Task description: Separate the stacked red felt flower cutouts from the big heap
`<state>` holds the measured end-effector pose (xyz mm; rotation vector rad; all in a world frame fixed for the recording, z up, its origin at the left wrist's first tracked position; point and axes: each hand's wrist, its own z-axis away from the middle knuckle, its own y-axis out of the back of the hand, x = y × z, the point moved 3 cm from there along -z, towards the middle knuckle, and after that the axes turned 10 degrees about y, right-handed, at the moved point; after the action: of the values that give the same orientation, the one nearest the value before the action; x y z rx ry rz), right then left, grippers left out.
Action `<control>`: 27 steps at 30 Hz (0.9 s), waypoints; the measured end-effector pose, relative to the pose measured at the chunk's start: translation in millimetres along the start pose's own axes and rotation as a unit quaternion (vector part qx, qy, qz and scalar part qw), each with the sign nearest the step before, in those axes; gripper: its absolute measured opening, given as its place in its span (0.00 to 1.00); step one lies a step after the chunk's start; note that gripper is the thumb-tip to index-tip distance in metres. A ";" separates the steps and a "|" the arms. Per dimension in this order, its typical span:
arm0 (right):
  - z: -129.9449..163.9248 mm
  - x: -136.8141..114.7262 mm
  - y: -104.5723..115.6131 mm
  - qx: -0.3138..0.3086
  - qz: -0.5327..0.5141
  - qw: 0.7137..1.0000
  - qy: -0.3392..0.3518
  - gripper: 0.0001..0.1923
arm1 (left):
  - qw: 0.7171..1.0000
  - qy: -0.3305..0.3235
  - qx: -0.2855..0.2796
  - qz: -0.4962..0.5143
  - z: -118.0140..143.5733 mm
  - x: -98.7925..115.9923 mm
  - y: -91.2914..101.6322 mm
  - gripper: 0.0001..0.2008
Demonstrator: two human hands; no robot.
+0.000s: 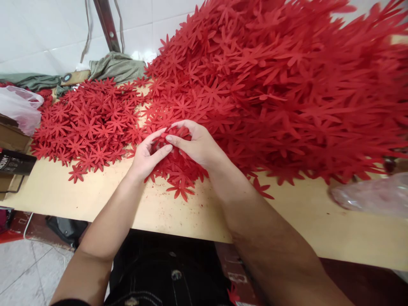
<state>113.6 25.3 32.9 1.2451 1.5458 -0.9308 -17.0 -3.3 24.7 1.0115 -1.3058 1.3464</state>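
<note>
Together left hand (pixel 147 155) and right hand (pixel 194 142) pinch small clump of red flower cutouts (pixel 168 140) between curled fingers.

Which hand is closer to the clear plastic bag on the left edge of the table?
Left. The left hand lies nearer the plastic bag; the right hand sits farther right.

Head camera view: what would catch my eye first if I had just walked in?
The huge heap of red flower cutouts fills the right and top, spilling over the pale wooden table. At the centre the left hand and right hand meet over a small stack of flowers. A flatter spread of flowers lies to the left.
</note>
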 end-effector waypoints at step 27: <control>1.5 -3.6 3.8 -0.051 -0.066 0.996 -0.009 0.20 | 0.989 0.016 0.139 0.047 -13.0 -8.3 20.3 0.15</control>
<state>117.8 23.6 35.9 1.0709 1.6571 -0.9323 -34.5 9.8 11.6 1.1207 -1.1742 1.6446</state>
